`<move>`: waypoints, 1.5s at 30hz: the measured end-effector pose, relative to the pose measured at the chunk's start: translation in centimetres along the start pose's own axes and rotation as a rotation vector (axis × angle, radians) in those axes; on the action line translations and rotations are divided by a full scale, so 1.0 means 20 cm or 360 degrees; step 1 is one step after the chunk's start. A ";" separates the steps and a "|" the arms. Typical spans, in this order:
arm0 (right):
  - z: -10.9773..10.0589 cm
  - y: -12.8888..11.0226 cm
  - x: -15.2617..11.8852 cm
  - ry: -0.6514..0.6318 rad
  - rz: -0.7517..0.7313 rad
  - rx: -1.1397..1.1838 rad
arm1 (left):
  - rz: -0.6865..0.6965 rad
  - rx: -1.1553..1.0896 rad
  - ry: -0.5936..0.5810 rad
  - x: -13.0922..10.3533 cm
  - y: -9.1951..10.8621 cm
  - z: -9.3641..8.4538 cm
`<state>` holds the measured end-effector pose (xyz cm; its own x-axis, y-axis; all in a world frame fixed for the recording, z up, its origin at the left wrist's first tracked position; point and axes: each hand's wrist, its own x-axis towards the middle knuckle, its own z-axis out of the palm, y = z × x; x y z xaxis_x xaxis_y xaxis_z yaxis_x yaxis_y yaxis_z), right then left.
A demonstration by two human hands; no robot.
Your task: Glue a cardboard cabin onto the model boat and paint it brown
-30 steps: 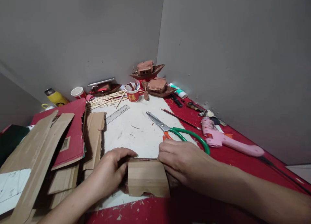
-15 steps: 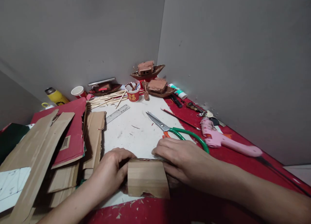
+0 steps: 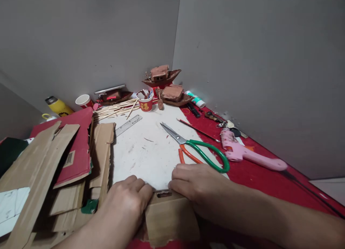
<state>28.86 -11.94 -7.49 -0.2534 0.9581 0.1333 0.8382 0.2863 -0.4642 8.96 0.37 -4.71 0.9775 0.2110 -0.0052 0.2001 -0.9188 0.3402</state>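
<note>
So that it is kept steady, presumably, the bent cardboard piece is held between the left hand and right hand, fingers curled around its far corners.

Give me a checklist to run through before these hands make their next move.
1. Both hands at the cardboard piece: ok; left hand at its left side, right hand at its right.
2. Firmness of the grip: cannot tell; the hands hide much of the contact.
3. Scissors clear of the right hand: cannot tell; a handle runs behind the hand in this view.
4. Pink glue gun apart from both hands: ok; it lies on the red surface to the right.
5. Glue gun cool: cannot tell.
6. Gold-lettered red cup upright: ok.
</note>
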 end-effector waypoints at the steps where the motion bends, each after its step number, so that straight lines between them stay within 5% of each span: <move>1: 0.00 0.00 0.00 -0.0002 0.0009 0.0007 | 0.0050 0.0041 0.0003 0.00 0.01 0.00; 8: -0.06 -0.04 0.01 -0.0170 -0.0080 -0.0044 | 0.0216 0.0016 -0.0039 0.00 0.03 -0.01; 15: -0.07 -0.04 0.02 -0.0194 -0.0041 -0.0079 | 0.0005 0.0027 -0.0219 0.03 0.02 -0.03; 21: -0.01 -0.01 0.01 -0.0048 0.0004 0.0023 | 0.0280 0.0202 -0.0083 0.01 0.00 0.00; 24: -0.02 -0.01 0.00 -0.0045 0.0004 0.0043 | 0.0243 0.0129 -0.0080 0.01 0.01 -0.01; 29: -0.10 -0.01 0.02 -0.0056 0.0045 0.0070 | -0.0244 -0.0773 -0.0123 0.01 -0.02 -0.15; 32: -0.12 0.03 0.04 0.0330 0.0167 0.0153 | -0.0517 -0.1546 0.0328 0.01 -0.09 -0.21; 35: -0.11 0.06 0.06 0.0817 0.0318 0.0293 | -0.0526 -0.2158 0.0846 0.05 -0.13 -0.17; 37: -0.09 0.05 0.09 0.0939 0.0411 0.0388 | -0.0590 -0.2489 0.0766 0.08 -0.10 -0.11; 40: -0.03 -0.02 0.12 0.0838 0.0488 0.0525 | -0.0674 -0.2821 0.0564 0.11 -0.02 -0.04; 45: 0.03 -0.15 0.11 0.0601 0.0311 0.0649 | -0.0883 -0.3065 0.0300 0.07 0.06 -0.06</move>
<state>25.50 -10.66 -6.30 0.1392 0.9500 0.2793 0.5795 0.1506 -0.8009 10.56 -0.03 -3.28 0.8034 0.4344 -0.4072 -0.0249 0.7078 0.7059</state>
